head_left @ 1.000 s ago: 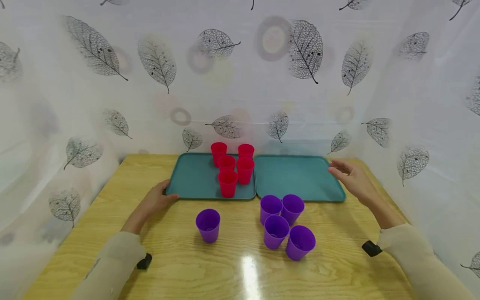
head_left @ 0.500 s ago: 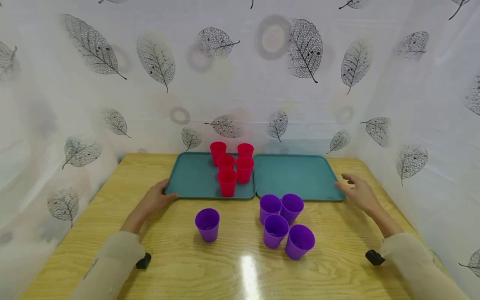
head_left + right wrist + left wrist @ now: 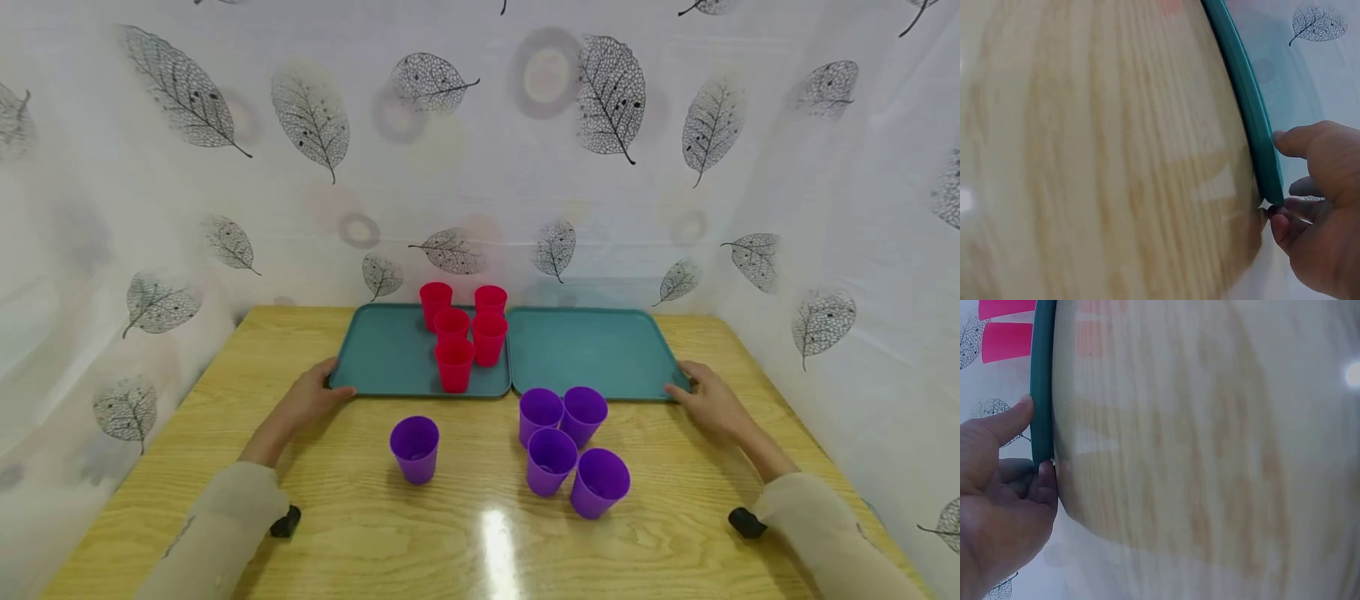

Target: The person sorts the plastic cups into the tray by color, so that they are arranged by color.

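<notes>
Two teal trays lie side by side on the table. My left hand (image 3: 309, 398) grips the outer front corner of the left tray (image 3: 382, 354), thumb at the front rim and fingers at the side. Several red cups (image 3: 454, 367) stand upright on that tray's right half. At the outer front corner of the right tray (image 3: 592, 354), my right hand (image 3: 712, 402) holds the edge between thumb and fingers. The right wrist view shows its thumb touching the tray rim (image 3: 1254, 112), with the other fingertips around the corner.
Several purple cups (image 3: 551, 462) stand upright in a cluster before the right tray. One more purple cup (image 3: 415, 450) stands apart, before the left tray. A white curtain (image 3: 480, 167) with leaf prints surrounds the wooden table (image 3: 360, 542) at the back and sides.
My right hand has come down from above the right tray's edge to its front corner and taken hold there. The left hand, cups and trays look the same.
</notes>
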